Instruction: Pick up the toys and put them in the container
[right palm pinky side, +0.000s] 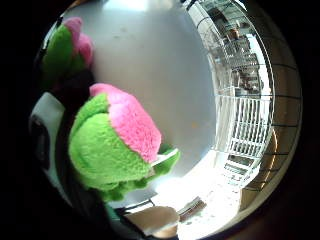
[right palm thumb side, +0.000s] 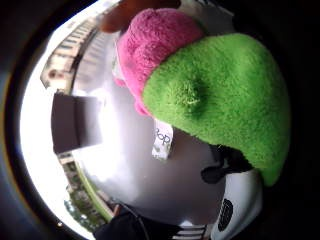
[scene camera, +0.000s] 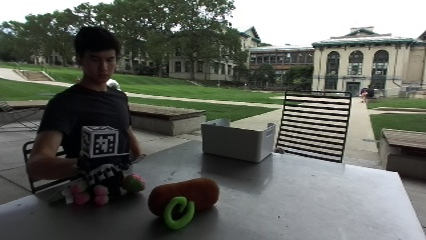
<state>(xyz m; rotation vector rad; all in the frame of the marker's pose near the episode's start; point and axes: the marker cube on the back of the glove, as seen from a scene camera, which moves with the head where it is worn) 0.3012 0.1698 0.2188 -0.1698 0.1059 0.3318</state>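
Note:
At the table's near left corner my gloved right hand (scene camera: 101, 176) grips a green and pink plush toy (scene camera: 100, 192), low over the grey table (scene camera: 299, 200). The same toy (right palm pinky side: 115, 145) fills much of both palm views, and a white label hangs from the toy (right palm thumb side: 220, 90). I cannot tell whether it touches the tabletop. An orange plush toy with a green ring (scene camera: 183, 197) lies in the middle of the table, to the right of my hand. The grey open container (scene camera: 237, 141) stands at the far edge, beyond the orange toy.
A black slatted chair (scene camera: 314, 125) stands behind the table next to the container. The person sits at the table's left end. Bare tabletop stretches between the orange toy and the container, and across the right half.

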